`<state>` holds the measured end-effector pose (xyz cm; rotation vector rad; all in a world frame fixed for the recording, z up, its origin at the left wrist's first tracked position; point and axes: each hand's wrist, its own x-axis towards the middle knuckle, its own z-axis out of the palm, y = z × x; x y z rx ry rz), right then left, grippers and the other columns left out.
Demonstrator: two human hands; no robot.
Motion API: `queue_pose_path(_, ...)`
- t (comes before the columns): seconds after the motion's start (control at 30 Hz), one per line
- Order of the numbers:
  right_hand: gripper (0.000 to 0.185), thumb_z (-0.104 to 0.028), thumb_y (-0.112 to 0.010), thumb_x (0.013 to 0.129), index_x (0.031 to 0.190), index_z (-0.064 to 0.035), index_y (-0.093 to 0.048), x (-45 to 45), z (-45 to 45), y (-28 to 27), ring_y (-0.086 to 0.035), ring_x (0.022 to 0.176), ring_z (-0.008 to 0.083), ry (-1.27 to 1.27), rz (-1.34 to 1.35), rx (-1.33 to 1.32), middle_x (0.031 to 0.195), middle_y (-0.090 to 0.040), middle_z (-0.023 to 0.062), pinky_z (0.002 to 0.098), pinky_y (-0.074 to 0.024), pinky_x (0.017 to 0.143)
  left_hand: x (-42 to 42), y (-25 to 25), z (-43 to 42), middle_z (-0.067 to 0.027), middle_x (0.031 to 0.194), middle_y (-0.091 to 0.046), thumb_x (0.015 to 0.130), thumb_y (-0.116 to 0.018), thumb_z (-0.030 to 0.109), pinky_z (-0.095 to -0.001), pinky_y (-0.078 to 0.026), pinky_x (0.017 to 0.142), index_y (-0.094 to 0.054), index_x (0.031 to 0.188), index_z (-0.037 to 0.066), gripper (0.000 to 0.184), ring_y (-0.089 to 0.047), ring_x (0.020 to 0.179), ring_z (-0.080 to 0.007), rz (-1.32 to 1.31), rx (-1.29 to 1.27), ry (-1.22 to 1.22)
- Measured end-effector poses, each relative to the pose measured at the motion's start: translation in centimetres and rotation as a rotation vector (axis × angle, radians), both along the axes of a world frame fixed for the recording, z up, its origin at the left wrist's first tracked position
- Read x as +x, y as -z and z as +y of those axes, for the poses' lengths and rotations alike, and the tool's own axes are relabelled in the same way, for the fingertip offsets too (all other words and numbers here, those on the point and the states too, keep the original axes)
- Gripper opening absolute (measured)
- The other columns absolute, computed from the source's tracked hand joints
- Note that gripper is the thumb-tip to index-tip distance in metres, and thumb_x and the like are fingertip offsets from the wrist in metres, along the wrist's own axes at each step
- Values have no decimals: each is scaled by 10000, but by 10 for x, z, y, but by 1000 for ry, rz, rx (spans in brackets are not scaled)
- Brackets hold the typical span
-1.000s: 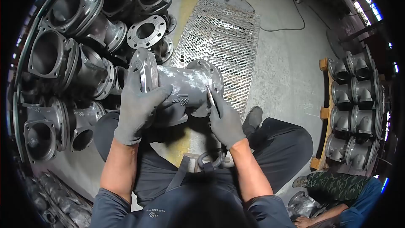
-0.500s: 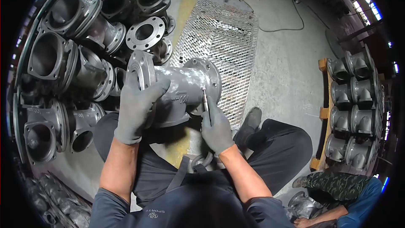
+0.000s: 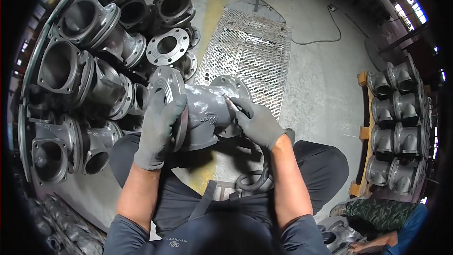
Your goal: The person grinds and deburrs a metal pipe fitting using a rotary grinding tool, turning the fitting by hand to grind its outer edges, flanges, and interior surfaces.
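Observation:
A grey metal valve body (image 3: 203, 106) with a round flange at each end and "100mm" in raised figures lies sideways above my lap. My gloved left hand (image 3: 160, 130) is wrapped round its left flange, the thumb on the inner side. In my gloved right hand (image 3: 257, 120) is a slim metal pen-like tool (image 3: 230, 103), its tip at the upper body near the right flange. A dark ribbed hose (image 3: 265, 170) hangs below that hand and curls in front of my lap. Pale bright patches mark the top of the body.
Stacked metal valve bodies (image 3: 108, 85) fill the left side. A perforated metal sheet (image 3: 250, 52) lies on the floor ahead, with a cable (image 3: 316, 42) to its right. More castings (image 3: 406, 108) stand on a wooden pallet at right. A co-worker's arm (image 3: 380, 242) reaches in at bottom right.
The tool and my right hand have moved up and right, and the tool now slants more to the upper left. The whole view has shifted slightly. My left hand keeps its hold.

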<state>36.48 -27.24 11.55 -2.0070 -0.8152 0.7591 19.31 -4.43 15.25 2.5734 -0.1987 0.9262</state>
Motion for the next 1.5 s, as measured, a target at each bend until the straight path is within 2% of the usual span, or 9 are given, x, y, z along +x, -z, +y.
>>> queue_pose_path(0.2,402,-183,-587,1044,1426,-99,-682,-6,4,-16,-758,1031,418,-25,23,38,1122,-769,259,475,-583,935,-3,1,-2,-232,1172,-672,947,-722,28,-476,-549,902,-611,1392,10,458,-672,990,-437,36,81,-87)
queue_pose_path(0.4,496,-106,-580,1033,1523,-32,-590,-42,-1,8,-704,1085,466,22,-155,219,1174,-735,274,507,-551,985,-1,-14,-16,-180,1077,-652,1096,-606,323,-334,-478,944,-670,1277,-11,385,-614,957,-273,326,-691,-251)
queue_pose_path(0.5,519,-85,-616,1029,1542,-26,-571,-86,2,22,-691,1081,458,40,-166,385,1159,-719,280,505,-552,967,-6,-5,-8,-189,1087,-663,1092,-614,229,-356,-499,920,-665,1296,-4,314,-636,975,-292,373,-681,-293)
queue_pose_path(0.6,535,-82,-621,1027,1556,-38,-554,-97,7,24,-695,1021,450,71,-158,385,1115,-701,264,513,-562,910,-6,-1,2,-199,1109,-679,1063,-642,124,-384,-526,889,-669,1309,8,274,-655,984,-329,145,45,-204)
queue_pose_path(0.8,528,-69,-640,1022,1540,-14,-555,-104,13,15,-700,987,461,105,-138,333,1124,-697,269,517,-572,862,-9,1,5,-381,1267,-617,896,-675,4,-572,-538,938,-622,1370,-40,479,-628,1132,-585,259,-93,-191)
queue_pose_path(1.1,544,-38,-672,1011,1540,9,-558,-121,17,29,-706,1072,470,131,-142,426,1212,-699,308,496,-576,918,-2,2,9,-354,1171,-657,874,-680,-2,-558,-543,884,-600,1413,-67,549,-653,1027,-553,142,-21,-161)
queue_pose_path(1.23,557,-24,-662,1009,1553,12,-546,-130,16,27,-708,1075,470,37,-80,317,1209,-701,306,504,-578,930,1,4,9,-182,1032,-730,1130,-567,87,-399,-543,848,-686,1313,-29,248,-686,915,-322,184,-187,-264)
queue_pose_path(1.4,562,-34,-653,1013,1552,52,-521,-138,22,40,-707,1055,468,86,-280,409,1171,-700,304,502,-575,921,-2,2,8,-263,1241,-690,996,-644,42,-499,-531,969,-594,1453,-44,467,-683,1094,-426,327,-143,-274)
queue_pose_path(1.5,569,-44,-645,1018,1564,46,-510,-146,22,39,-703,1038,468,127,-173,387,1159,-696,305,509,-568,910,12,-22,-13,-192,1281,-679,1127,-576,223,-436,-504,1032,-593,1451,-36,416,-658,1144,-305,341,-996,-347)
